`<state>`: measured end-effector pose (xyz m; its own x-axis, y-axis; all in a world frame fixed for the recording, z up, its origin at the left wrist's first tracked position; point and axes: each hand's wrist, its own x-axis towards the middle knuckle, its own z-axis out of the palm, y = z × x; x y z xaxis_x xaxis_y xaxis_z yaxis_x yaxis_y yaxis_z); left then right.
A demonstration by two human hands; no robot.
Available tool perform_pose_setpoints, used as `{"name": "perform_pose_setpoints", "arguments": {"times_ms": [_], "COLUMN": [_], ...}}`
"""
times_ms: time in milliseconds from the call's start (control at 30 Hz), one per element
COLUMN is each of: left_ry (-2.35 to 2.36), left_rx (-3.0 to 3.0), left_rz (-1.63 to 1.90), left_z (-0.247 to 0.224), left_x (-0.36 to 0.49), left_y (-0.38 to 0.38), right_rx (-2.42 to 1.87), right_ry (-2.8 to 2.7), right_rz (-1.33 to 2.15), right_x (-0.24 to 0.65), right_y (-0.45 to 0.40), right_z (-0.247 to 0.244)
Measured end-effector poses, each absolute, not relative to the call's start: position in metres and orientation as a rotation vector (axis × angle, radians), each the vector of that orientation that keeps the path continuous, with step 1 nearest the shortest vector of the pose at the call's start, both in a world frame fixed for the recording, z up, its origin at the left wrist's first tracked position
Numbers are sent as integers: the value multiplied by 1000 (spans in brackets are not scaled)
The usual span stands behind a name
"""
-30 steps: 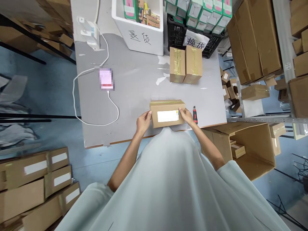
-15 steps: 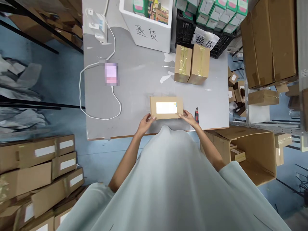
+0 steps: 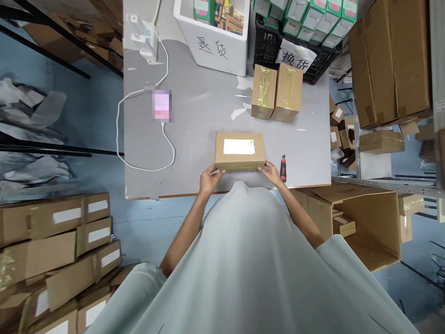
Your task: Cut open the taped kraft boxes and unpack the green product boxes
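A brown cardboard box (image 3: 239,159) with a white label (image 3: 239,146) on its top face is in front of me near the table's front edge. My left hand (image 3: 210,179) grips its near left corner, thumb along the near side. At the near right corner, my right hand (image 3: 270,173) holds it the same way. The near side of the box, with a strip of tape along its lower part, shows between my thumbs. A red and black utility knife (image 3: 283,169) lies on the table just right of my right hand.
Two taped cardboard boxes (image 3: 287,93) stand before a black crate (image 3: 267,44) of green boxes. Beside it is a white foam bin (image 3: 222,53). A charging cable (image 3: 120,125) loops on the left of the table (image 3: 194,111). An open carton (image 3: 378,227) sits at lower right.
The box has tilted so that its near taped side now shows. Its top and label have shifted slightly away from me, while both hands keep their hold at its near corners.
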<state>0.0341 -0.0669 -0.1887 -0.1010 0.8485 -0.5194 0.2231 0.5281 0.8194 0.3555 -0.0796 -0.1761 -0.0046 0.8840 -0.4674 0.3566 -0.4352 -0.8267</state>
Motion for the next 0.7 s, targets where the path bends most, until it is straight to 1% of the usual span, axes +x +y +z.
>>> {"name": "perform_pose_setpoints", "arguments": {"times_ms": [133,333,467,567,700], "left_ry": [1693,1799,1847,1855,1830], "left_rx": [1066,1172,1102,1031,1051], "left_rz": [835,804,732,709,719], "left_z": [-164,-136,-140,-151,-170], "left_x": [30,23,27,30,24], "left_y": [-51,-44,-58,-66,-69], "right_rx": [-1798,-1918,-1958,-1980,-1899], "right_ry": [-1285,-1480,-1496,-1477,-1442], "right_rz": [1237,1055,1068,1110,1153], "right_x": [360,366,364,363,373], "right_y": [-66,-62,-76,-83,-84], "right_z": [-154,-130,-140,-154,-175]}}
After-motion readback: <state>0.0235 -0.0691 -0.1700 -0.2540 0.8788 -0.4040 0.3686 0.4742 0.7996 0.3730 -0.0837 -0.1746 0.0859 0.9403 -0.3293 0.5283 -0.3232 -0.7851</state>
